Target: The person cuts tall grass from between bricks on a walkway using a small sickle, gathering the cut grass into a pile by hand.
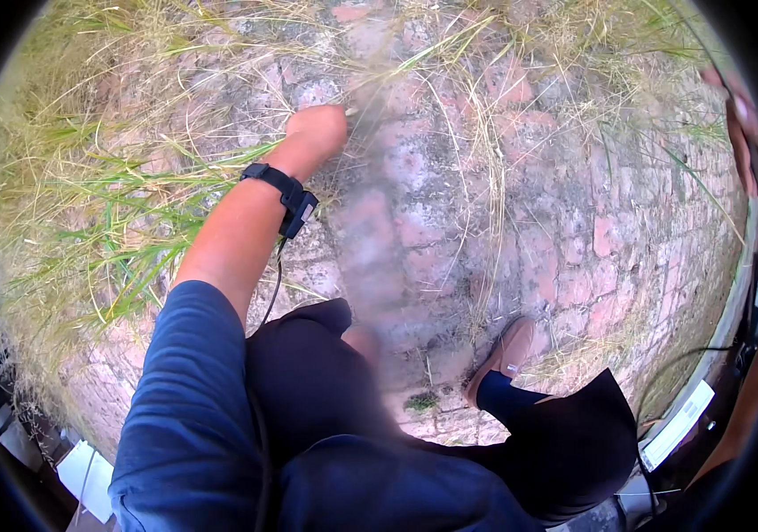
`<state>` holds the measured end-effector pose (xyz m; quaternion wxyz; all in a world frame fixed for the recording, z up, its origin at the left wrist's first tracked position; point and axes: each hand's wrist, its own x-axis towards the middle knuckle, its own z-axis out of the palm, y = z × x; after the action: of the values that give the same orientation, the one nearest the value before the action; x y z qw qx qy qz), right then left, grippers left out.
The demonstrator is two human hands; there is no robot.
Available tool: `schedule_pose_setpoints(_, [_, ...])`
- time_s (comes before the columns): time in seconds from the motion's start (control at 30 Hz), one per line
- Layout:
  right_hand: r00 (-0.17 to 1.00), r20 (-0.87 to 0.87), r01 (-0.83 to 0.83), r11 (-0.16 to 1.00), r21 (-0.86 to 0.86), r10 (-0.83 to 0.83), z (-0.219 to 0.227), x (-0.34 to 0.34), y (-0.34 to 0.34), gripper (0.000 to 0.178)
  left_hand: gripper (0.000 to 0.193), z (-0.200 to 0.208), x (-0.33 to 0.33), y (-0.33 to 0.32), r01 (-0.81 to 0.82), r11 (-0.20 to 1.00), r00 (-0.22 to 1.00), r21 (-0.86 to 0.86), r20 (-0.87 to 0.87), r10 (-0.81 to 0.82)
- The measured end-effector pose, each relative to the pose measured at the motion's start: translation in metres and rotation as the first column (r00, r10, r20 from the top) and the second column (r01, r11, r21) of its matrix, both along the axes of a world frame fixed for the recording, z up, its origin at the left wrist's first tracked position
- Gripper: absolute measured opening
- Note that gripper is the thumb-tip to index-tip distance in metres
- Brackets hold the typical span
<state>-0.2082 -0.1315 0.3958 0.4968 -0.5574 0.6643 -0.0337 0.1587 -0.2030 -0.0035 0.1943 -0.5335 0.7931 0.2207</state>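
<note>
Green grass [135, 199] lies just left of the left hand [317, 130], its long blades fanning out from beside the wrist over the brick paving [414, 226]. From my remote seat, I see that hand mostly from the back, low over the bricks, with its fingers turned out of sight. The hand looks curled, but I cannot tell whether the grip holds any stalks. A pale bit shows right at its far edge. Dry stalks [488, 142] trail across the bricks to the right of the grip, and more straw-coloured growth spreads beyond it.

Just behind the grip I make out a black wrist device [297, 209], with a thin cable [274, 285] running back toward the body. Nearer me than the hand come the blue sleeve [188, 390] and dark trousers [312, 368]; a brown shoe [515, 344] stands on the paving, back and to the right of it. Well off to the right of the grip, the right hand [745, 133] shows dim and cut off at the rim; I cannot read its grip.
</note>
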Motion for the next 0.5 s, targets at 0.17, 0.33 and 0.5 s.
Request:
schedule_pose_setpoints(0.17, [0.918,0.289,0.268,0.962,0.057,-0.273,-0.132,0.073,0.019,0.035,0.026,-0.001,0.037,0.001,-0.049,0.998,0.999,-0.03,-0.011,0.048])
schedule_pose_setpoints(0.33, [0.576,0.38,0.483,0.676,0.556,-0.724,-0.286,0.118,0.099,0.025,0.024,0.003,0.018,0.001,-0.02,1.0,1.0,0.01,0.007,0.02])
schedule_pose_setpoints(0.5, [0.223,0.459,0.617,0.489,0.617,-0.86,-0.356,0.176,0.097,0.025,0.02,0.0,0.017,0.0,-0.046,0.999,0.999,-0.017,0.025,0.047])
